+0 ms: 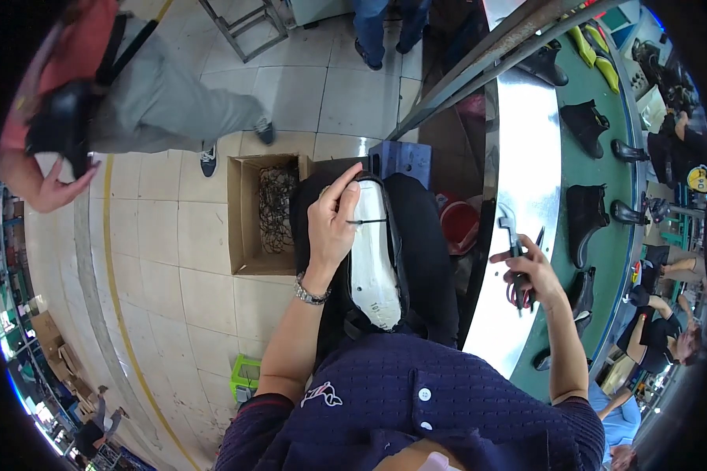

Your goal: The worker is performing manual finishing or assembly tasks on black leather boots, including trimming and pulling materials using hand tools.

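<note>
A black shoe (376, 243), its pale inner bottom facing up, rests on my lap. My left hand (334, 220) grips the upper end of the shoe along its left edge. A short thin black strip (367, 221) lies across the pale bottom beside my fingers. Over the metal bench top, my right hand (532, 272) is closed around a hand tool with a grey metal head and dark and red handles (515, 267). Its exact kind is hard to make out.
An open cardboard box (239, 212) of dark tangled scraps stands left of my legs. Right of the shiny metal ledge (526, 157), a green conveyor (554, 330) carries several black boots (585, 220). A red bucket (457, 224) sits under the bench. A person (157, 94) is at upper left.
</note>
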Motion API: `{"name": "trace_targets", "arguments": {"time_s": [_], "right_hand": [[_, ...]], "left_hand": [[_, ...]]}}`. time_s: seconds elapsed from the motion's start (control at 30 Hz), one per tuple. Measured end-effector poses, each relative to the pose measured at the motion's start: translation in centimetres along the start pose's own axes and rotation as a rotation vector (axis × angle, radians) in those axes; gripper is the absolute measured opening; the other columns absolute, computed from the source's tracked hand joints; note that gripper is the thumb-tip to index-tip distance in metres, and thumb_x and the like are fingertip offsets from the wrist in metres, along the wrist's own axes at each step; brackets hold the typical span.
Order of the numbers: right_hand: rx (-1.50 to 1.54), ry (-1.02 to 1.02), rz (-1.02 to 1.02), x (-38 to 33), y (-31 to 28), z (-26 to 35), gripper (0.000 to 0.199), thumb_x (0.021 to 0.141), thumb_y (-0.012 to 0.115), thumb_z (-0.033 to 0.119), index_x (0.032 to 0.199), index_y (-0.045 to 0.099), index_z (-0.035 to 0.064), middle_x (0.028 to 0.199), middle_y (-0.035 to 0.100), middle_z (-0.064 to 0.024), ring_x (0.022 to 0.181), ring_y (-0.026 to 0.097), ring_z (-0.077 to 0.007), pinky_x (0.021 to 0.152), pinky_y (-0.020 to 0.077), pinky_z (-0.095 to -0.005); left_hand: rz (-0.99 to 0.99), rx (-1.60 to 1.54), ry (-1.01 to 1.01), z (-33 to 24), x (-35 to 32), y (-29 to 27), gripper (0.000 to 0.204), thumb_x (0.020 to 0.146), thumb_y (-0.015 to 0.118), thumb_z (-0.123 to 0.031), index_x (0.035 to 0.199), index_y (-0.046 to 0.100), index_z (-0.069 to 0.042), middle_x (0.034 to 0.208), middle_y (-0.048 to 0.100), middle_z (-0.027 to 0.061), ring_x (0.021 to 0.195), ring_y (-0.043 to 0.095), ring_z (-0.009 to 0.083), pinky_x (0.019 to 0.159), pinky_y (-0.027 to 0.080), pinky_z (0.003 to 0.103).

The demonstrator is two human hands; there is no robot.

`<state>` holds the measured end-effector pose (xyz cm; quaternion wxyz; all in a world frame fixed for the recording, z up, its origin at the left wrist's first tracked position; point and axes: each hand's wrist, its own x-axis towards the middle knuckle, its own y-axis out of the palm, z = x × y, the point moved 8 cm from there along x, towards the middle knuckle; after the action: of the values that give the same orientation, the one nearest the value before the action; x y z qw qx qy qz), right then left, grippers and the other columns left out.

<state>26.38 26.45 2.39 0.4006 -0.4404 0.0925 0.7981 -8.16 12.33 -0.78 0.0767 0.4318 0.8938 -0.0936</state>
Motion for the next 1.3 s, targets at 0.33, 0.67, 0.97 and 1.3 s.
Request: {"name": "trace_targets", "arguments": {"time_s": [0.33,0.67,0.97,1.3], "right_hand": [[-0.031,-0.113,0.649,-1.3,17.6,10.8,0.067,0.098,0.05,0.01,0.153,0.012,0.0103,0.112,0.065,-0.014,0.104,0.062,-0.0181,0.088,0.048,-0.0308],[-0.464,-0.313,0.541,-0.4,18.1,11.6,0.063,0.1,0.047,0.013,0.152,0.012,0.0105,0.077,0.062,-0.0085,0.065,0.062,-0.0168,0.061,0.0521,-0.031],[-0.615,-0.423,0.493,-0.1,16.7,12.0,0.06,0.098,0.051,0.011,0.149,0.02,0.0096,0.065,0.061,-0.0098,0.057,0.064,-0.0205,0.06,0.0537,-0.0337],[-0.993,-0.702,0.299,-3.6,17.1,18.4,0.07,0.09,0.057,0.005,0.15,0.021,0.011,0.07,0.063,-0.0196,0.06,0.065,-0.0342,0.057,0.0504,-0.0416]], "left_hand": [[0.075,-0.325,-0.006,0.6,-0.2,1.2,0.037,0.095,0.052,-0.009,0.131,0.056,-0.002,0.124,0.06,0.01,0.1,0.055,0.009,0.086,0.043,0.023],[0.006,-0.249,0.049,-0.3,-0.2,0.5,0.035,0.091,0.053,-0.006,0.125,0.06,0.001,0.123,0.063,0.0152,0.111,0.06,0.0173,0.095,0.044,0.028],[0.047,-0.258,0.043,-1.2,0.0,0.2,0.035,0.09,0.056,-0.004,0.124,0.061,0.001,0.125,0.063,0.0139,0.112,0.059,0.0156,0.096,0.044,0.026],[0.046,-0.26,-0.072,0.0,0.6,-0.2,0.031,0.09,0.063,-0.006,0.12,0.065,-0.001,0.122,0.065,0.0112,0.104,0.06,0.0097,0.089,0.047,0.023]]}}
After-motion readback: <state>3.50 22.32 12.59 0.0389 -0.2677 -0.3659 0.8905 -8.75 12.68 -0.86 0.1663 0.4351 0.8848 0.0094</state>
